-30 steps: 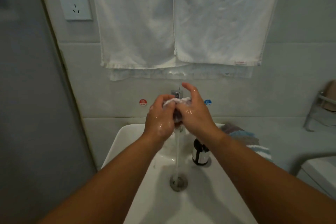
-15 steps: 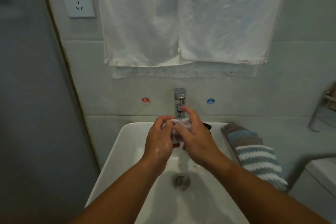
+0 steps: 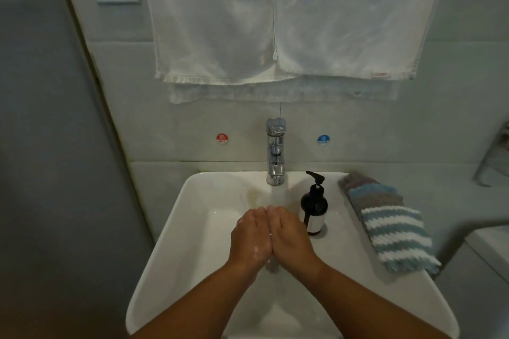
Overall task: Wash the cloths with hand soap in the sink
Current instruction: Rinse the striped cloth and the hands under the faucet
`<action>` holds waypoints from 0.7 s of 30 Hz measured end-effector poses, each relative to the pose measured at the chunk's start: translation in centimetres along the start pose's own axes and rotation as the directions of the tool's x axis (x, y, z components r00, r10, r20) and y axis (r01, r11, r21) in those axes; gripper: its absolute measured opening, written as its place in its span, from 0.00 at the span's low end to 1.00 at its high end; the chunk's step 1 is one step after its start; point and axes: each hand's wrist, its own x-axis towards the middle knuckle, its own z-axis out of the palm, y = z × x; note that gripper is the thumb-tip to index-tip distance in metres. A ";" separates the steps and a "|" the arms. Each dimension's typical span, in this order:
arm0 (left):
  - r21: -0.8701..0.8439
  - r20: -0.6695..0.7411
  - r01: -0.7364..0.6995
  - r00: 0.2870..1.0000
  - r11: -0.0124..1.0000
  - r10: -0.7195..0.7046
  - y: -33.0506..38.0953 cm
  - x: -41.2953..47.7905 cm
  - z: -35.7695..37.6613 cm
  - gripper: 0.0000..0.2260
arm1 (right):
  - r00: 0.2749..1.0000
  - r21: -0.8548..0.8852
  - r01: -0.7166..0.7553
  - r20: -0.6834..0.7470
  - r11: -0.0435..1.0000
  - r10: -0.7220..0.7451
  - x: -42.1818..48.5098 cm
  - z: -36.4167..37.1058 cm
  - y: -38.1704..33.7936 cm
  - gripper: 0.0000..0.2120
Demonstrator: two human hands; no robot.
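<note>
Left hand [image 3: 252, 237] and right hand [image 3: 289, 234] side by side over the middle of the sink [image 3: 176, 217], backs up, under water [image 3: 278, 195] running from the tap [image 3: 275, 151]. The fingers [image 3: 259, 212] curl forward and down, the two hands touching; whether they grip anything cannot be told. A folded striped cloth [image 3: 391, 228] lies on the sink's right rim. The soap bottle [image 3: 314, 206] stands upright just left of it. White towels [image 3: 214, 22] hang on the wall above.

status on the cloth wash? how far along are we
Done: tap on, water running. Suds on the left hand suggest soap has been used.
In hand: left hand and right hand pressed together under the water in the sink. No cloth shows between them, so a hold can't be confirmed.
Left: the folded striped cloths at the sink's right edge, beside the soap bottle, look untouched.
</note>
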 end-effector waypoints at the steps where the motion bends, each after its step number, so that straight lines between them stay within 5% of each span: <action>1: 0.044 -0.001 -0.004 1.000 0.999 0.004 -0.4 0.1 0.1 0.16 | 1.000 -0.021 -0.006 0.018 1.000 0.007 -0.1 0.1 0.2 0.19; 7: 0.199 0.012 -0.012 1.000 0.980 0.010 -1.0 0.6 0.1 0.22 | 0.994 -0.105 0.013 0.112 0.994 -0.001 -0.2 -0.4 0.4 0.19; 10: 0.137 -0.016 -0.016 1.000 0.990 0.018 -1.1 0.6 0.2 0.20 | 0.997 -0.109 0.016 0.082 0.994 -0.007 -0.2 0.0 0.4 0.18; 13: -0.134 0.014 0.048 0.999 0.990 -0.046 -1.7 0.7 0.4 0.15 | 0.987 0.149 -0.152 -0.024 0.977 0.157 -0.1 0.1 0.6 0.17; 15: -0.247 0.036 0.067 0.998 0.967 -0.060 -1.7 0.7 0.0 0.11 | 0.956 0.347 -0.290 0.064 0.892 0.286 0.2 -0.2 0.9 0.13; 18: -0.283 0.005 0.026 1.000 0.959 -0.025 -1.9 1.0 -0.4 0.14 | 0.961 0.517 -0.275 0.165 0.811 0.221 0.2 -0.9 1.1 0.12; 21: -0.230 0.011 0.008 1.000 0.973 -0.005 -1.5 0.5 -0.2 0.14 | 0.988 0.499 -0.141 0.121 0.855 0.092 -0.3 -0.9 0.9 0.14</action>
